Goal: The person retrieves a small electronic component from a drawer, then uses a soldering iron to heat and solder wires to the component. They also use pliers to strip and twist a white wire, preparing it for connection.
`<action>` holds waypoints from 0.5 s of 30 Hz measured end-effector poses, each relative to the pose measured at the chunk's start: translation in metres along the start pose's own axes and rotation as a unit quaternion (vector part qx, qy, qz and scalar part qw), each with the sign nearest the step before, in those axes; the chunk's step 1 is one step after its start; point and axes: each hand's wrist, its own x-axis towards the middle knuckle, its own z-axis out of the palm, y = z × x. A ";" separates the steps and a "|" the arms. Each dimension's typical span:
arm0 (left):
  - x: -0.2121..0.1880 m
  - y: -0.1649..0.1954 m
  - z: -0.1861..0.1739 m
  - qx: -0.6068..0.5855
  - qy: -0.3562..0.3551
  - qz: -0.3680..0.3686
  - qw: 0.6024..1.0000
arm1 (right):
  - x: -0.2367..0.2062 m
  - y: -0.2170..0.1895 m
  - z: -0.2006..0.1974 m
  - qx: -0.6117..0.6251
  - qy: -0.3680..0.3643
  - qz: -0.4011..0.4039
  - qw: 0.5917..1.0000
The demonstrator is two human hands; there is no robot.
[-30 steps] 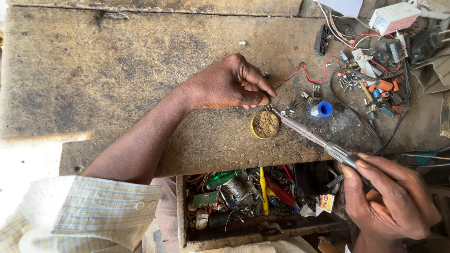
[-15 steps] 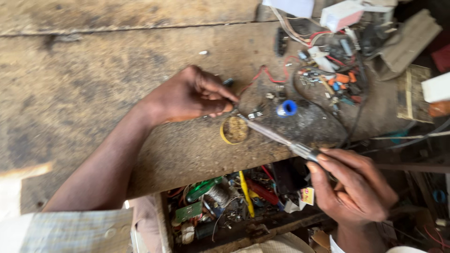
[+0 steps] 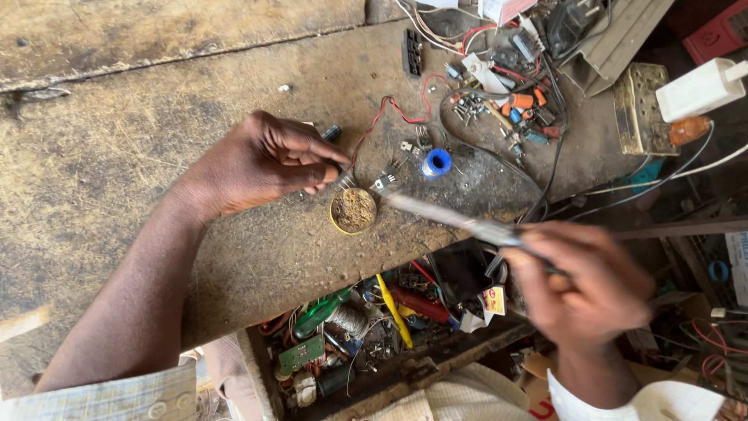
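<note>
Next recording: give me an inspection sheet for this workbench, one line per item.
Surface: worn, stained wooden bench.
Job's things: long metal soldering iron, tip beside small round yellow-rimmed tin; tiny component, too small to tell.
Clutter: blue solder spool, loose electronic parts, open drawer of parts.
Grippers: left hand pinches the component; right hand grips the iron, blurred.
Cables: red wire, black cable.
Surroundings: white charger.

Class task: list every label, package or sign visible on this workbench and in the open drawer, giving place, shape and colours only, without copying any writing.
Small white paper tag with red and yellow print: in the open drawer, just left of the right hand; roughly square.
White card with red print: top edge of the bench, among the wires; angled, partly cut off.
White sheet with dark print: far right edge; mostly out of frame.
</note>
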 end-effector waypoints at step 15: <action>-0.004 -0.007 -0.008 -0.032 0.013 -0.010 0.999 | -0.050 0.154 -0.031 -0.116 0.160 0.152 0.968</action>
